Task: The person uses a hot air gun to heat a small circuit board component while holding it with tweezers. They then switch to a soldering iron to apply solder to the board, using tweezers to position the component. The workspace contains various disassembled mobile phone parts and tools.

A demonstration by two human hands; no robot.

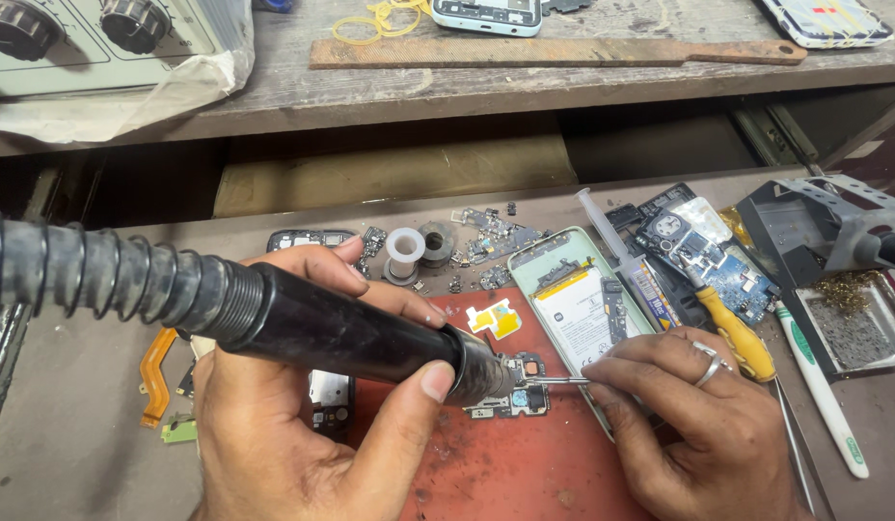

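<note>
My left hand (303, 425) grips a black hot-air wand (351, 338) with a ribbed hose, its nozzle pointed down at a small circuit board (510, 397) on a red mat (505, 463). My right hand (698, 425), wearing a ring, pinches thin metal tweezers (555, 382) whose tip touches that board beside the nozzle. Just behind lies an opened phone (578, 299) with a pale green frame and its battery showing.
A yellow-handled screwdriver (732, 333), a syringe (611, 236), a white toothbrush (824, 396), loose boards and solder spools (419, 253) crowd the bench. A soldering stand (814, 232) sits right. An upper shelf holds a dial unit (81, 39), a wooden strip and phones.
</note>
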